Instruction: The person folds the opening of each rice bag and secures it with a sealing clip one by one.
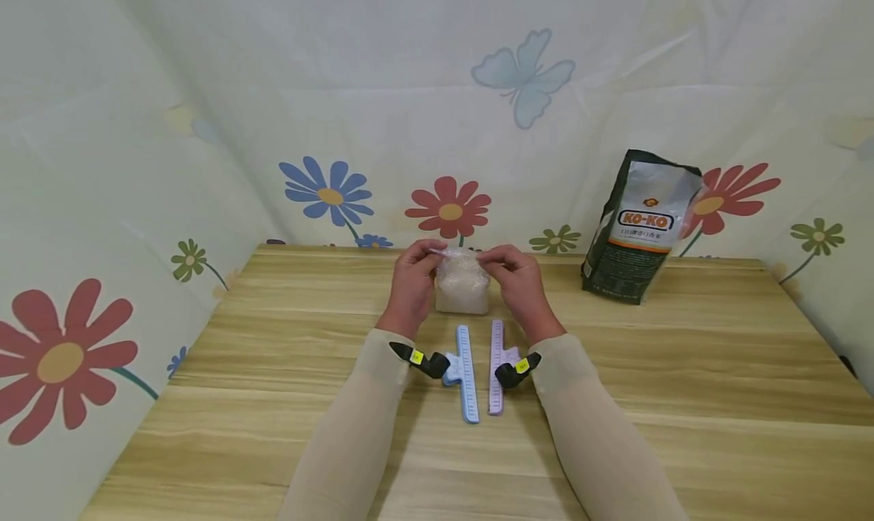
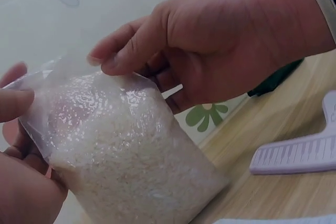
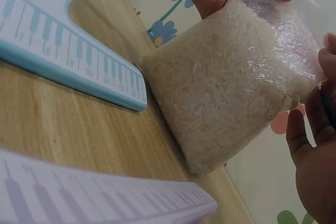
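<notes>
A clear plastic bag of white rice (image 1: 462,295) stands upright at the far side of the table, its top film loose and wrinkled. My left hand (image 1: 412,286) pinches the upper left of that film between thumb and fingers. At the opposite upper corner my right hand (image 1: 522,286) does the same; in the left wrist view its thumb and forefinger meet on the film. Closer to me lie a blue bag clip (image 1: 467,377) and a purple bag clip (image 1: 496,369), both printed with piano keys. The wrist cameras partly cover their handles in the head view.
A dark green and silver KO-KO rice package (image 1: 638,229) stands leaning at the back right of the wooden table (image 1: 287,369). Behind the table hangs a pale cloth (image 1: 389,104) with printed flowers and a butterfly.
</notes>
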{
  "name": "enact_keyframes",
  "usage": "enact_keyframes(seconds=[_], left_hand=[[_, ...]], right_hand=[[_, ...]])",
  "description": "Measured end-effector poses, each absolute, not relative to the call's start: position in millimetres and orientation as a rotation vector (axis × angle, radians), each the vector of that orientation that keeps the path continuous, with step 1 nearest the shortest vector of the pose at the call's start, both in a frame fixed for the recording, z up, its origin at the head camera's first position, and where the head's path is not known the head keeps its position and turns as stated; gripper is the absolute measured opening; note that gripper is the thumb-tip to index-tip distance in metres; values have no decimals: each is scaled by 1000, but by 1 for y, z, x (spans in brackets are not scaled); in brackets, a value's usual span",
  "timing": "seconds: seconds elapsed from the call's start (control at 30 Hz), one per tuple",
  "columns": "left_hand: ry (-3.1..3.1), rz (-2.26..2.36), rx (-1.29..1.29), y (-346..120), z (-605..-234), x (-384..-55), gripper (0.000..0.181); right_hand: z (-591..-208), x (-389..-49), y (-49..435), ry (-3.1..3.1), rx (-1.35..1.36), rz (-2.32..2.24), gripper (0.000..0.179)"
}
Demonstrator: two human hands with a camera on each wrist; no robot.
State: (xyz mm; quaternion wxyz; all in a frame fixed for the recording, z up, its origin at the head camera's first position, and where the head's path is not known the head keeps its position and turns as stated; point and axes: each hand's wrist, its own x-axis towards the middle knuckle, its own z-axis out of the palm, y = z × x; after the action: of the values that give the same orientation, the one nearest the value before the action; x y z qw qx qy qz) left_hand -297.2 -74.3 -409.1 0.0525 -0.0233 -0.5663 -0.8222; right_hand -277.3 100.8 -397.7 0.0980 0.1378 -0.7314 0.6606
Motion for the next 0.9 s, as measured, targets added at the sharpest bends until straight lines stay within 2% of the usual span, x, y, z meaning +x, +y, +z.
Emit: enact_keyframes(seconds=[0.17,0.43,0.9], left_hand=[[-1786,-2428,-89,-75,-409,-299,34],[-2045,-2194,-27,-75,-415,-301,19],[-1992,-2225,-181,-75,-414,-295,26]], right_hand=[[-399,-277,100,-2166,397,1992,15],[-401,-277,100,-2170,400,1982,16],[-403,-277,99,-2161,385,1992,15]])
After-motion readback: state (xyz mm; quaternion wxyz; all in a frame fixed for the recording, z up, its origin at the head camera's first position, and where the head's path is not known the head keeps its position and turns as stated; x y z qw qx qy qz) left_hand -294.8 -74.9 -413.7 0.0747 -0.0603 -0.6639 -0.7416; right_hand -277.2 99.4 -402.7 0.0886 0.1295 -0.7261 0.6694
